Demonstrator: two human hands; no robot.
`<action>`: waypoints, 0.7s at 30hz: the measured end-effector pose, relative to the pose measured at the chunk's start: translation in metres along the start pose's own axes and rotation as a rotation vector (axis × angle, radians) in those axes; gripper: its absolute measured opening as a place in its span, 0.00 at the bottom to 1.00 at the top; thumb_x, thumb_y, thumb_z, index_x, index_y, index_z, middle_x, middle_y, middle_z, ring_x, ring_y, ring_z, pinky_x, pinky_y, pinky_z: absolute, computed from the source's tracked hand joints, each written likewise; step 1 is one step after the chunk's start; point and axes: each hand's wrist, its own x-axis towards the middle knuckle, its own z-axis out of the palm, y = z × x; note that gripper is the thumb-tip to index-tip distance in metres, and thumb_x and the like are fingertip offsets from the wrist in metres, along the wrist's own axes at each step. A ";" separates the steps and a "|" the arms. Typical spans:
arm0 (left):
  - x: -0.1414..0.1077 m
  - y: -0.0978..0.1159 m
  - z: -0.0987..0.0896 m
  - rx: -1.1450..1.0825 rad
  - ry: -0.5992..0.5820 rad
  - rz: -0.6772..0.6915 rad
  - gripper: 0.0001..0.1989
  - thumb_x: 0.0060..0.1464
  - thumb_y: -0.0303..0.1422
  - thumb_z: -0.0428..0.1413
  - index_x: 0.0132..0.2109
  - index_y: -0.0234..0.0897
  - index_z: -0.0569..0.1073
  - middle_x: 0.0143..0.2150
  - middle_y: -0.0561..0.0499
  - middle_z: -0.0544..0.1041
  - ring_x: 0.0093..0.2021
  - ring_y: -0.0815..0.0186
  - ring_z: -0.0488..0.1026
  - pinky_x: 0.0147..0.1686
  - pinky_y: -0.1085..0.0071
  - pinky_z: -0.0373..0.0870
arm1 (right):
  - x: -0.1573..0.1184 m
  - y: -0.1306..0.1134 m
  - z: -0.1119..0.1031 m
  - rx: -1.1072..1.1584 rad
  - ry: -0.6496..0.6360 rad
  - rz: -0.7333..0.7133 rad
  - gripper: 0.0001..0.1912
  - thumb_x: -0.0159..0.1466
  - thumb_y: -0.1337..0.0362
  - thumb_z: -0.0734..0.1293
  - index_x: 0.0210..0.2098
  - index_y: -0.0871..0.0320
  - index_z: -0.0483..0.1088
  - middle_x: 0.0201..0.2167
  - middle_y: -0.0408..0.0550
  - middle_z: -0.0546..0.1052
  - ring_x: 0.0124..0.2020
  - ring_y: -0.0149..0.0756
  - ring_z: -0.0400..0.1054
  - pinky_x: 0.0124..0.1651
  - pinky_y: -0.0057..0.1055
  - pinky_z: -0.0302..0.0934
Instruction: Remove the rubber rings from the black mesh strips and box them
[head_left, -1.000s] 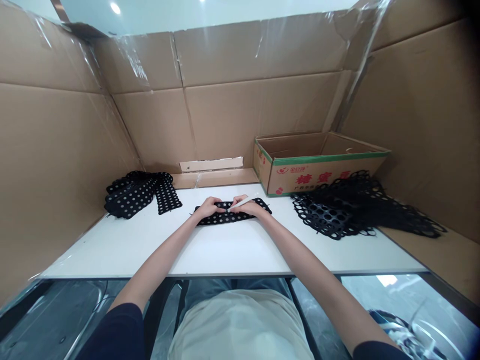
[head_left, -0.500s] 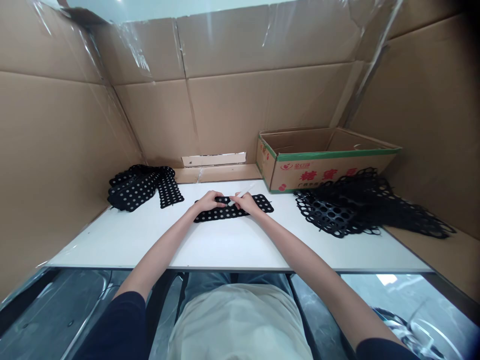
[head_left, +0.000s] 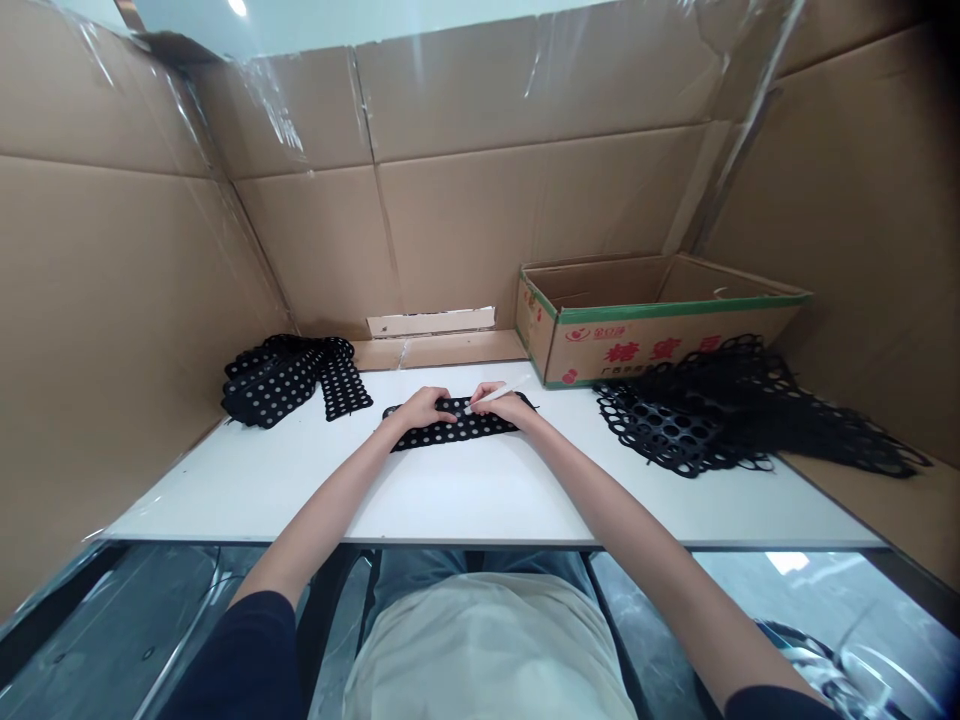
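Head camera, looking down from above the person, shows a black perforated mat strip (head_left: 480, 428) lying flat on a white table top (head_left: 300, 515), near the table's far edge and roughly central, its length running across in front of the person. It looks like a thin, rubbery sheet punched with rows of round holes: probably light, soft enough to droop if lifted by one end, and more grippy than slippery. I'd take it at both ends or pinch the solid edge, since the narrow webbing between the holes looks likely to flex.

The left hand (head_left: 420, 408) lies over the strip's left part, its fingers curved down on top, pinning it to the table rather than pinching it. The right hand (head_left: 510, 408) rests on the strip's right part, with its thumb and fingers closed around a slim white pen (head_left: 499, 394). The pen's tip points left and down toward the strip, though I can't tell from here whether it touches.

Beyond the left hand sits a pile of similar black strips (head_left: 277, 380). To the right lies a loose heap of black mat with larger holes (head_left: 675, 425), in front of an open cardboard box (head_left: 660, 340).
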 end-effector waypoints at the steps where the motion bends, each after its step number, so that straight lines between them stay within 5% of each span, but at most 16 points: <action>1: 0.001 0.000 0.002 -0.003 0.013 -0.013 0.17 0.39 0.43 0.59 0.34 0.34 0.72 0.32 0.51 0.72 0.34 0.63 0.67 0.34 0.72 0.59 | 0.000 0.000 -0.001 -0.009 -0.007 0.006 0.04 0.45 0.66 0.68 0.22 0.60 0.69 0.19 0.41 0.71 0.22 0.28 0.63 0.28 0.26 0.56; 10: 0.004 -0.003 0.008 -0.182 0.006 -0.064 0.14 0.38 0.41 0.59 0.27 0.33 0.71 0.24 0.56 0.67 0.28 0.69 0.62 0.30 0.74 0.56 | -0.001 -0.005 -0.008 -0.119 -0.021 -0.003 0.08 0.45 0.62 0.69 0.26 0.59 0.73 0.26 0.44 0.75 0.31 0.34 0.67 0.37 0.28 0.57; 21: 0.003 -0.001 0.008 -0.185 0.006 -0.061 0.15 0.39 0.42 0.58 0.24 0.33 0.68 0.21 0.57 0.63 0.25 0.70 0.59 0.28 0.74 0.53 | -0.002 -0.006 -0.007 -0.014 -0.043 -0.018 0.08 0.46 0.63 0.69 0.26 0.60 0.73 0.22 0.43 0.73 0.26 0.32 0.65 0.34 0.29 0.57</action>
